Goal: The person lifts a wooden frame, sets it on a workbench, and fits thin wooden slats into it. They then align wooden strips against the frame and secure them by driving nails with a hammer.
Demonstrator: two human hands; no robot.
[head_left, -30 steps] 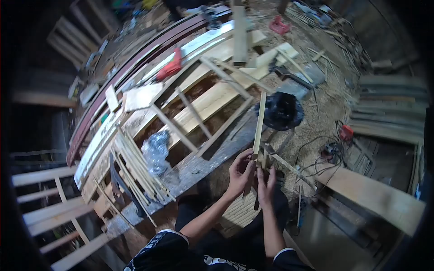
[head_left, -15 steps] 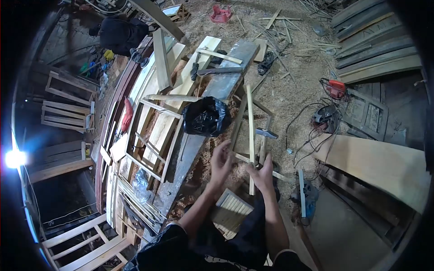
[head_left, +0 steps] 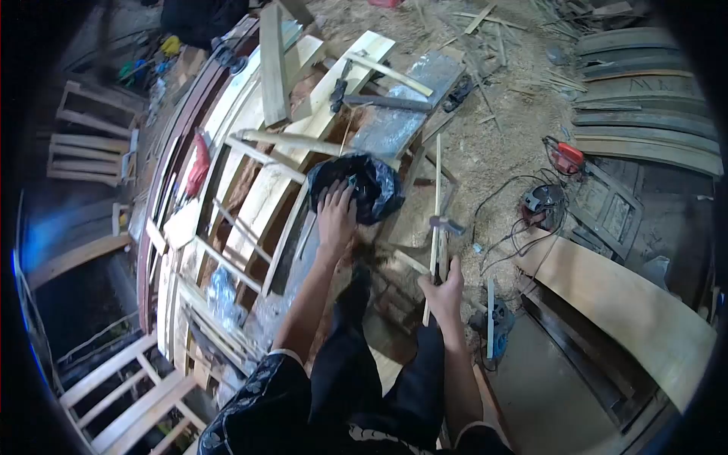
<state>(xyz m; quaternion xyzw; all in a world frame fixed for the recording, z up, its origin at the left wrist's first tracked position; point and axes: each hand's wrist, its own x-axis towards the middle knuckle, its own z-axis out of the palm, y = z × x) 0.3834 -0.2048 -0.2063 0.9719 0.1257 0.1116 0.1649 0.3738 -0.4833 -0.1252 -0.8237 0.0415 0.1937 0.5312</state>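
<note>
My left hand [head_left: 336, 216] reaches over the near rim of a black plastic bag [head_left: 388, 189], its fingers stretched out at the opening. What lies deep in the bag is dark and hidden. My right hand [head_left: 446, 292] is closed around a long thin wooden strip [head_left: 437, 178] that points away from me. A hammer [head_left: 447, 225] lies along the strip, head away from me, its handle running down into the same hand. Beneath the hands, wooden pieces [head_left: 409, 262] stand near my legs, partly in shadow.
Long boards and slats [head_left: 265, 205] lie on the left, with a red-handled tool [head_left: 198, 165] on them. To the right are a red power tool [head_left: 565, 157], a circular saw [head_left: 544, 205] with cords, and a wide plank [head_left: 622, 296]. Wood shavings cover the floor.
My left hand has moved away from the strip, up and left to the bag's opening. My right hand still holds the strip, which has turned more edge-on. The view has shifted.
</note>
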